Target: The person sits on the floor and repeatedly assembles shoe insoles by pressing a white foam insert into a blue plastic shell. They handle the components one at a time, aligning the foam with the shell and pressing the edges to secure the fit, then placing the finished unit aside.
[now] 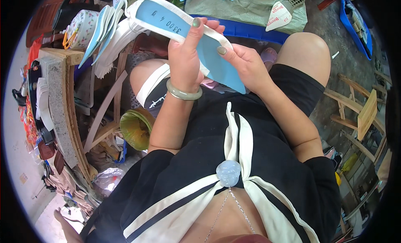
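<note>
Above my lap I hold a shoe insole (221,65) with a light blue face and a white strip along its edge. My left hand (188,55) grips it around the middle, thumb lying on the blue face and fingers behind. My right hand (248,69) pinches its right edge, with the thumb on the white strip. The insole's broad blue end hangs below my fingers, partly covered by my left hand. Just left of it, several similar blue and white insoles (102,32) sit beside a bunch of white strips (117,50).
Ahead is a work surface with a grey-green cover (240,13) and a blue edge (255,33); a white sole-shaped piece (280,15) lies on it. A flowered pot (85,27) and yellow-green bucket (135,128) stand left. At right are a blue crate (355,32) and wooden frames (363,113).
</note>
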{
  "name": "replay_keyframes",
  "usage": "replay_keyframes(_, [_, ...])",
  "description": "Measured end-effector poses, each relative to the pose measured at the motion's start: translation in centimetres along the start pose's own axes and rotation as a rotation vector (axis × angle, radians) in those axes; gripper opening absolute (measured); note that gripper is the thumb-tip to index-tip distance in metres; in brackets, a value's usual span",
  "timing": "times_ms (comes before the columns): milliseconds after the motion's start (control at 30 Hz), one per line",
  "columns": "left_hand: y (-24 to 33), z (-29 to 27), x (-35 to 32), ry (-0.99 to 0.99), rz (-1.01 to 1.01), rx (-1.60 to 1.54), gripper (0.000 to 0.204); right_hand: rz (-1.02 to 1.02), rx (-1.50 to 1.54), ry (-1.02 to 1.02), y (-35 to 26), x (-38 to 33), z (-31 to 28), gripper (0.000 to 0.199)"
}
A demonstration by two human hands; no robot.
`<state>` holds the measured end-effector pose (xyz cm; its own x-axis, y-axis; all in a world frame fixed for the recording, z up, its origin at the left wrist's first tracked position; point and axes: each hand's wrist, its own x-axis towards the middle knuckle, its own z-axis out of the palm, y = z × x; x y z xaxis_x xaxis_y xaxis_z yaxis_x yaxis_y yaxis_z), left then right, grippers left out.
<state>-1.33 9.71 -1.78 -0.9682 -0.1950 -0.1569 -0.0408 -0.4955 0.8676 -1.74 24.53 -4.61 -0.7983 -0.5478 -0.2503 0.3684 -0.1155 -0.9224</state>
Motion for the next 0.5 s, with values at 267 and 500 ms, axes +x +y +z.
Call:
replay_keyframes(267, [0.3,-0.9,1.1,-0.243,-0.204,0.139,0.031,0.005,0.015,-0.023,-0.3,1.9,-1.6,0.037])
replay_keyframes(500, [-0.9,-1.3,1.9,-0.17,-0.182,0.065,0.032,-0.06,0.037,-0.047,1.5,1.6,-0.9,0.033])
